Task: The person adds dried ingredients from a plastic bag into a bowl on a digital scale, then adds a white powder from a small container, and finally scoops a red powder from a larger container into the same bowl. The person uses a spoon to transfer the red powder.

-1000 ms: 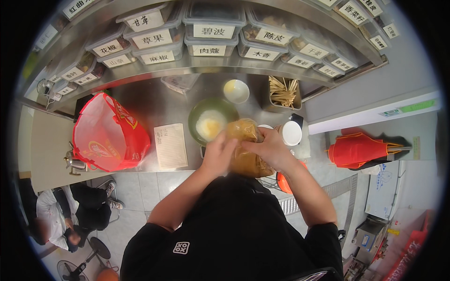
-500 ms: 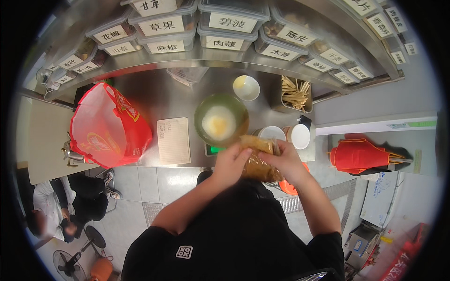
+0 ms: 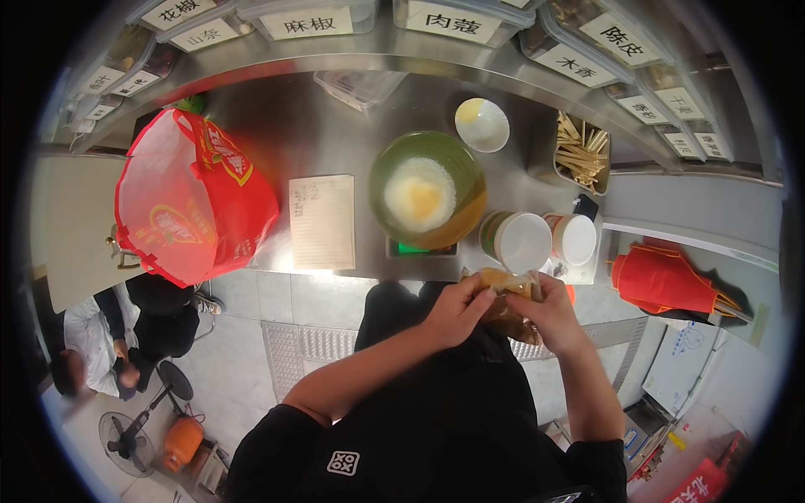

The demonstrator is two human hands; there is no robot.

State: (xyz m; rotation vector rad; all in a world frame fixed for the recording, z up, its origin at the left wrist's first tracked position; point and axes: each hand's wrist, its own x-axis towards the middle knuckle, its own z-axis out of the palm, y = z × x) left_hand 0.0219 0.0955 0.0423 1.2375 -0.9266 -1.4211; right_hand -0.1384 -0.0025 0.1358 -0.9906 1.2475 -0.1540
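From where I watch, the left hand [image 3: 459,313] is nearly closed, with its thumb and fingers pinching the top of a clear plastic bag [image 3: 513,285]. The right hand [image 3: 549,312] is curled on the other side of the bag, and it has hold of it too. Some fingertips are tucked behind the plastic, so I can't see them all. The bag is in front of the black shirt [image 3: 419,419], near the front edge of the steel counter [image 3: 289,126]. It has yellow-brown stuff inside, but I can't tell what. The hands cover a lot of it.

The green bowl [image 3: 387,172] holds something white with a yellow heap on top. It sits on a scale [image 3: 444,251], and hides most of it. I can't make out the small writing on the notepad [image 3: 322,239]. Two white-lidded tubs [image 3: 526,241] are near the right hand, and their lids hide what's inside. The top edge cuts off some of the storage boxes [image 3: 306,23]. Only a sliver of an orange thing [image 3: 571,293] peeks out by the right hand.
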